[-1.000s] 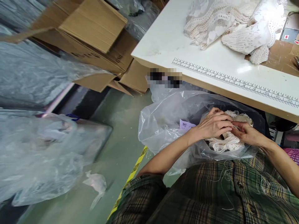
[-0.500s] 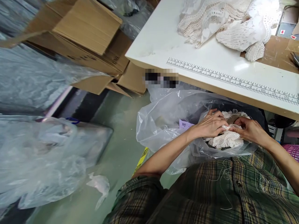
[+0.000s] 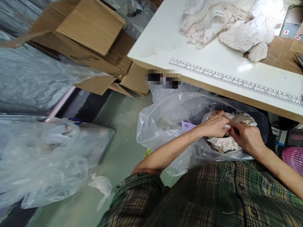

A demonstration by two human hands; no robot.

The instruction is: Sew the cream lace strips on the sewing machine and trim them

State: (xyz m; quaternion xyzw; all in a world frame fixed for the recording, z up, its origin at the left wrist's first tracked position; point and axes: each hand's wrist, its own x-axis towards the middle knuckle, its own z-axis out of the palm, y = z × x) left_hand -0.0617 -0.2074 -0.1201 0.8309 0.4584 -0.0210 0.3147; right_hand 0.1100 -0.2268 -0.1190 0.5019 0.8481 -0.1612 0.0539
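Observation:
Inside an open clear plastic bag (image 3: 165,110) below the table edge lies cream lace trim (image 3: 223,144), gathered in folds. My left hand (image 3: 216,123) is closed on a bunched bit of this lace. Close against it, my right hand (image 3: 248,136) has its fingers pinched together at the same spot; what sits between those fingertips is mostly hidden. A brown, card-like piece (image 3: 237,119) shows behind the fingers, with more lace around it. A pale purple label (image 3: 187,125) with a square code sits at the bag, left of my left wrist.
Above the bag stands a white table (image 3: 153,52) with a printed ruler scale (image 3: 227,78) and more lace (image 3: 246,34). Cardboard boxes (image 3: 92,26) and large plastic bags (image 3: 42,157) fill the left side. A pink basket (image 3: 293,159) is at the right.
My right hand has moved left and slightly down, closer to my left hand, with its fingers now bent into a pinch. My left hand stays nearly in place.

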